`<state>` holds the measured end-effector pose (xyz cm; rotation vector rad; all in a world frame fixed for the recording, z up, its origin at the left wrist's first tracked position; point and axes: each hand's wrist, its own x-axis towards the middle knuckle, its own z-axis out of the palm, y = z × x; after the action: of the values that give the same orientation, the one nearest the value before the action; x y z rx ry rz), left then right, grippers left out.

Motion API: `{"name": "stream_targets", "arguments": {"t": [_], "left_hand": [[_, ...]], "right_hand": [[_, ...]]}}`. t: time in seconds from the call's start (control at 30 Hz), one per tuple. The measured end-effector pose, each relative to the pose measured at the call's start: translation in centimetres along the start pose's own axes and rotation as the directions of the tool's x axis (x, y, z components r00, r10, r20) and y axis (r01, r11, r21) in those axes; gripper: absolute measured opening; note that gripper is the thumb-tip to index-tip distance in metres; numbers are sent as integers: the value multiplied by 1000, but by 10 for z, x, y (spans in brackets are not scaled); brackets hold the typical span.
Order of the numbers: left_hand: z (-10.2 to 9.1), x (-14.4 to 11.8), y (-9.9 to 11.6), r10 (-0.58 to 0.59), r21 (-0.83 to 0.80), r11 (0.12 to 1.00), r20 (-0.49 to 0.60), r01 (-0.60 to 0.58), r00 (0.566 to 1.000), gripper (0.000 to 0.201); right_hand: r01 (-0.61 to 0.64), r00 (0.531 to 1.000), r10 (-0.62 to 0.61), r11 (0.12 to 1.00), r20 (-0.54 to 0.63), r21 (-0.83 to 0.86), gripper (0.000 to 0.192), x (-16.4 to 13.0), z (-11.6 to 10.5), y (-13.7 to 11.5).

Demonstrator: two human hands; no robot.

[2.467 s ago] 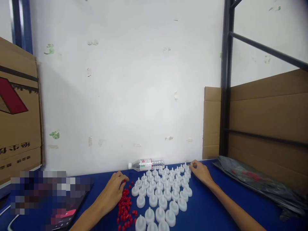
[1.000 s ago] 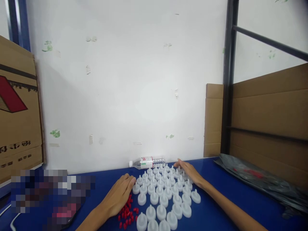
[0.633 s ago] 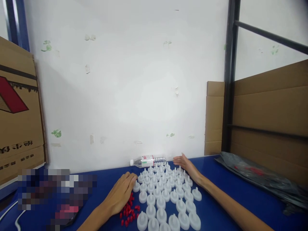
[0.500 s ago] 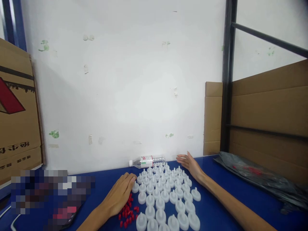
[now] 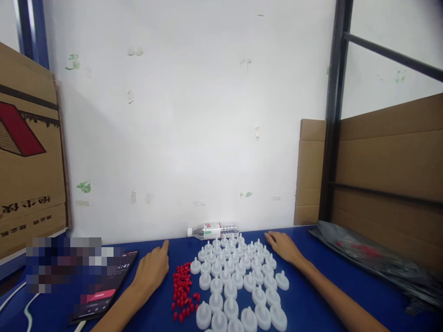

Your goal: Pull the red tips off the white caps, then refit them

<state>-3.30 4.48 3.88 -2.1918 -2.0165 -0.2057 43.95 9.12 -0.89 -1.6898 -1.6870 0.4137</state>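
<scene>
In the head view, the white spouted caps [image 5: 237, 280] stand in a cluster on the blue table [image 5: 301, 304], with the small red pieces [image 5: 182, 278] heaped just left of them and a bottle [image 5: 212, 231] lying behind. Left of the caps, the person's left hand [image 5: 152, 266] points its index finger, its palm hidden, so whether it grips anything cannot be told. Near their far right edge, the right hand [image 5: 284, 246] is relaxed, fingers loosely bent.

I am facing a white wall [image 5: 194, 115] that is bearing green smudges [image 5: 83, 186] and pale scraps [image 5: 134, 196]. My blue counter [image 5: 332, 266] is running up to it. On my left a printed cardboard box [image 5: 27, 177] is partly hiding a blue post [image 5: 29, 34]; on my right a dark metal frame [image 5: 334, 106] is rising beside plain brown cardboard [image 5: 387, 157].
</scene>
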Motion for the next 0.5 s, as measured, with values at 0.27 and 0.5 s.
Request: {"name": "stream_targets", "arguments": {"t": [0.27, 0.5], "left_hand": [[0, -2, 3, 18, 47, 999, 31, -19, 999, 46], [-2, -4, 4, 72, 76, 994, 39, -74, 997, 49]], "right_hand": [[89, 996, -81, 961, 42, -260, 28, -10, -3, -13], [119, 993, -106, 949, 59, -293, 28, -15, -6, -18]]}}
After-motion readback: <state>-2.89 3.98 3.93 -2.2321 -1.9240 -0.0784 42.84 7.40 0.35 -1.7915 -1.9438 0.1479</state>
